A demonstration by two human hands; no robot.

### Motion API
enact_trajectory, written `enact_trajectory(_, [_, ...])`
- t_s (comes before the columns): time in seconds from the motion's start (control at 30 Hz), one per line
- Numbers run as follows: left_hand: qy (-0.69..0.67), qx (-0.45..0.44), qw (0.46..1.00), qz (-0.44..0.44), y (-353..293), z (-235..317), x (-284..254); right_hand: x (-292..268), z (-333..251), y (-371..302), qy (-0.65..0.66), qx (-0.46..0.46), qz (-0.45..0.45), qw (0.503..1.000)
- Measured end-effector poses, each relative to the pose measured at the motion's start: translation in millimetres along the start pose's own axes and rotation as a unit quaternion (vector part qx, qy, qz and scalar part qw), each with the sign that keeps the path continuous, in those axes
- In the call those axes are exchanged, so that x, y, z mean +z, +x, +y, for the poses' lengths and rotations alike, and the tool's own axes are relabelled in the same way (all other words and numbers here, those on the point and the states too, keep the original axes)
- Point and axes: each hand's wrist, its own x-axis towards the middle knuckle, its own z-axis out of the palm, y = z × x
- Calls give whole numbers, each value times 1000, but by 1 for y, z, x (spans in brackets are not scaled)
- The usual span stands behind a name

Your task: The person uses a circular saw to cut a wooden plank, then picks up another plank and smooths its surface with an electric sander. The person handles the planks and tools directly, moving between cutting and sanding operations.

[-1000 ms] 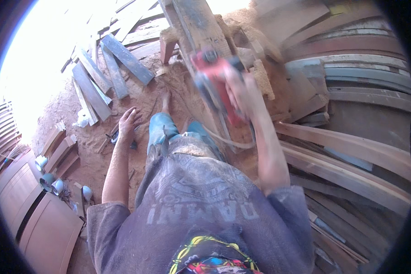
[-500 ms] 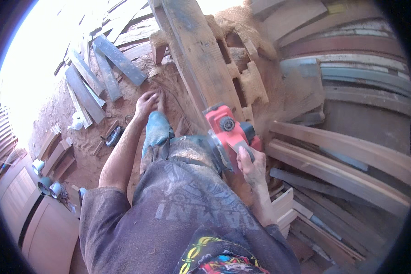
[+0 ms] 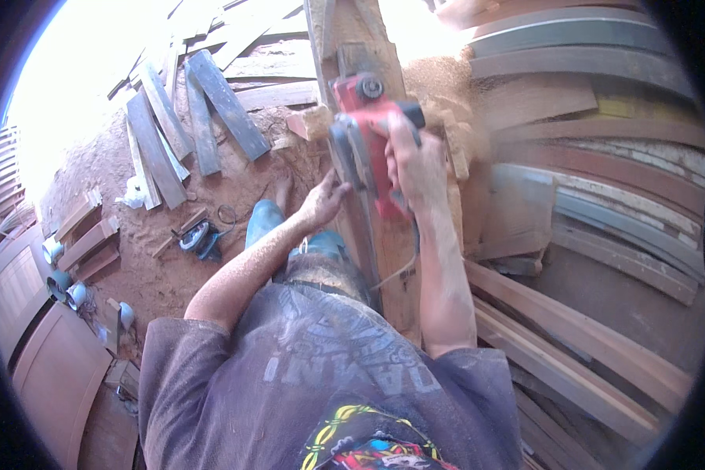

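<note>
A red electric hand planer (image 3: 372, 133) with a black knob sits on a long wooden beam (image 3: 399, 291) that runs away from me. My right hand (image 3: 417, 160) is wrapped round its rear handle. The planer is blurred by motion. A narrow wooden board (image 3: 359, 227) lies along the left side of the beam, partly hidden under the planer. My left hand (image 3: 325, 202) is beside that board, fingers partly stretched toward its edge, with nothing seen in them; whether they touch it I cannot tell. A thin cord (image 3: 395, 274) hangs behind the planer.
Sawdust (image 3: 439, 90) is heaped right of the beam. Stacked long boards (image 3: 587, 345) fill the right side. Grey planks (image 3: 227, 102) lie on the ground at the far left, near a blue corded power tool (image 3: 201, 239). Wooden panels (image 3: 63, 376) stand at the lower left.
My right hand has carried the planer forward along the beam. My left hand has moved from by my knee rightward to the board's edge. The whole view has shifted.
</note>
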Motion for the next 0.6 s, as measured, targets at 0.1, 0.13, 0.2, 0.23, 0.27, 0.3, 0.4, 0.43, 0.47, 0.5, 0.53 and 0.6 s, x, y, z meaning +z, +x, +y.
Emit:
enact_trajectory(0.1, [84,-66,994,-16,-14,64,-6,9,-43,88,33,-79,-4,996])
enact_trajectory(0.13, [89,-67,994,-13,-16,69,-7,13,-53,120,72,-112,-18,991])
enact_trajectory(0.2, [74,-70,995,-20,-16,55,-4,21,-84,156,43,-61,8,997])
enact_trajectory(0.23, [69,-64,995,-20,-10,51,-9,23,-85,156,60,-66,-9,996])
enact_trajectory(0.27, [78,-64,995,-14,-6,51,-15,23,-83,155,75,-74,-25,994])
enact_trajectory(0.3, [83,-64,994,-14,-7,52,-14,20,-75,151,87,-79,-39,992])
enact_trajectory(0.4, [75,-62,995,-31,-7,54,-17,2,-9,83,32,-169,-32,985])
enact_trajectory(0.43, [71,-60,995,-39,-7,51,-18,-5,8,36,18,-120,-20,992])
enact_trajectory(0.47, [69,-56,995,-42,-5,46,-20,-11,31,-6,14,-82,-10,996])
enact_trajectory(0.5, [65,-50,995,-61,0,31,-20,-21,53,-48,13,-45,-1,999])
enact_trajectory(0.53, [61,-47,995,-59,2,33,-18,-30,77,-93,16,-7,14,1000])
enact_trajectory(0.6, [49,-46,996,-55,-5,39,-18,-41,106,-158,9,50,26,998])
